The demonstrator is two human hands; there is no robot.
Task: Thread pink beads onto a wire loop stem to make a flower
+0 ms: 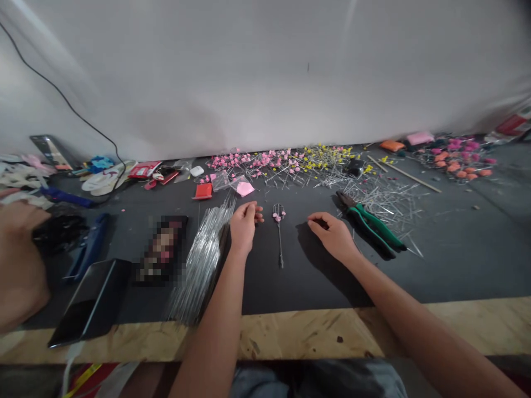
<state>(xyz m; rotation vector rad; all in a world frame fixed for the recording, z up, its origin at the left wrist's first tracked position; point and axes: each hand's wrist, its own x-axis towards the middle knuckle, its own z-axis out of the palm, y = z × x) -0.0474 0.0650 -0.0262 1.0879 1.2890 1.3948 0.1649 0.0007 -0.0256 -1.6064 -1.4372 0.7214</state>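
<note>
A small wire piece with a looped top and pink bits on it, its stem twisted below (279,226), lies on the dark tabletop between my hands, touching neither. Just to its left is my left hand (244,225), the fingers curled and the thumb pressed against them; anything inside is hidden. My right hand (331,236) rests on its side to the right, thumb and forefinger drawn together at the tips; whether they pinch something small I cannot make out. Green-handled pliers (371,224) lie beside it. A bundle of straight silvery wires (204,260) lies by my left forearm.
Pink-tipped wires (257,160), yellow-tipped wires (327,157) and bare wire pieces (390,204) are heaped toward the wall. Orange and magenta tipped pieces (462,157) lie far right. At left are a phone (89,298), a blue tool (91,246) and another person's hand (20,260).
</note>
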